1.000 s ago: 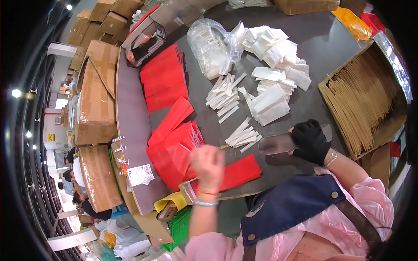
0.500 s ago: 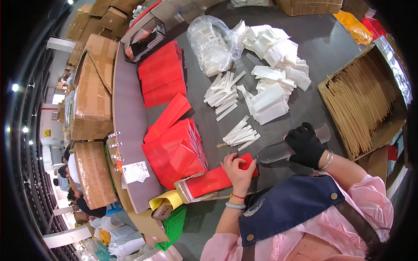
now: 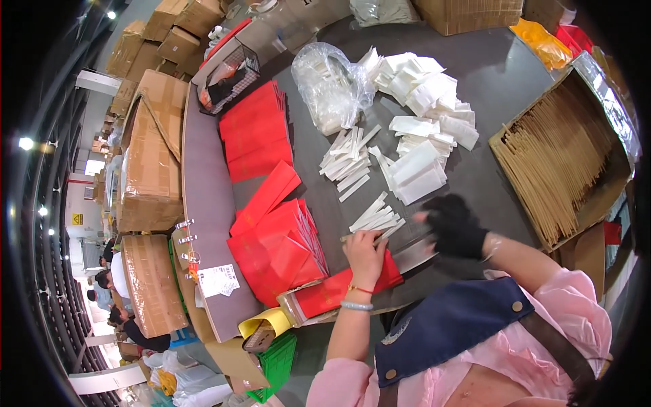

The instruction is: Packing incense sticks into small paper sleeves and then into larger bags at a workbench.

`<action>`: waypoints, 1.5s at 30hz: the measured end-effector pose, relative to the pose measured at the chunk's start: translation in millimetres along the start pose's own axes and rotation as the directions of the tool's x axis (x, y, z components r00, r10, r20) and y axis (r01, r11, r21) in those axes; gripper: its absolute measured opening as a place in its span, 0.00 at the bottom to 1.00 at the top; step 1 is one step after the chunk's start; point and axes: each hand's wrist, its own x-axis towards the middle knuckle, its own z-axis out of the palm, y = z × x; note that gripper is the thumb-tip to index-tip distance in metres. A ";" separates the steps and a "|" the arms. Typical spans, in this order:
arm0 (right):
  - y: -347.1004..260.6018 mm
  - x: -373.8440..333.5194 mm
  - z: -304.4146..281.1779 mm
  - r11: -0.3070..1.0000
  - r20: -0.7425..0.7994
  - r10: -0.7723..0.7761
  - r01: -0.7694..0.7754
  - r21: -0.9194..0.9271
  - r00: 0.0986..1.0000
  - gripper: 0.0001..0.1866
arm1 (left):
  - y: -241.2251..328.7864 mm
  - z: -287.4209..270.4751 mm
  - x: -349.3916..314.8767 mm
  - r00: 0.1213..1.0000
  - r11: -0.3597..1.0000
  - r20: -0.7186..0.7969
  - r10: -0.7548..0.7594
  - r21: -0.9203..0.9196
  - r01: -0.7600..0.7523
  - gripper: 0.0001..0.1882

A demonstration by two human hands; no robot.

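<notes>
My bare left hand [image 3: 366, 254] lies on a flat bundle of red envelopes [image 3: 332, 292] at the table's near edge. Its fingers pinch a thin pale strip [image 3: 349, 237] that pokes out to the left. My right hand [image 3: 453, 227], in a black glove, is blurred and hovers just right of a small pile of white paper strips [image 3: 376, 217]. Its fingers are spread and hold nothing. A shiny metal plate [image 3: 415, 256] lies on the table between the two hands. A fanned stack of red envelopes [image 3: 278, 247] sits left of my left hand.
More white strips [image 3: 349, 163], white folded packets [image 3: 424, 108] and a clear plastic bag [image 3: 332, 85] lie further back. A cardboard box of tan sticks [image 3: 563, 169] stands at the right. Cardboard cartons [image 3: 152, 156] line the left, with a wire basket [image 3: 227, 78] and people beyond.
My left hand came off the fanned red stack and moved right onto the flat red bundle, picking up a strip. My gloved right hand left the metal plate and moved up toward the white strips.
</notes>
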 end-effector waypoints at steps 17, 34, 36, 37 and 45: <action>195.8 -186.0 -160.2 0.364 -0.301 0.830 -0.864 -0.348 0.471 0.19 | 46.5 43.2 83.0 0.978 0.976 -0.119 0.170 -0.113 -0.184 0.09; 36.9 -53.2 -65.7 0.948 0.060 0.280 -0.286 0.141 0.958 0.10 | 43.4 -16.5 -28.6 0.994 0.991 0.038 0.101 -0.093 -0.097 0.31; 32.0 -48.2 -51.0 0.966 0.324 0.249 -0.209 -0.152 0.913 0.09 | 30.8 -21.8 -44.5 0.986 0.989 0.102 0.133 0.047 -0.138 0.34; 31.0 -44.1 -34.8 0.967 0.326 0.243 -0.203 -0.153 0.914 0.09 | 22.2 -15.6 -50.2 0.982 0.988 0.106 0.156 -0.006 -0.157 0.36; 52.9 -46.7 28.1 0.848 0.031 0.384 -0.366 0.383 0.923 0.08 | 47.7 -1.6 -36.1 0.985 0.989 0.086 0.150 -0.005 -0.150 0.36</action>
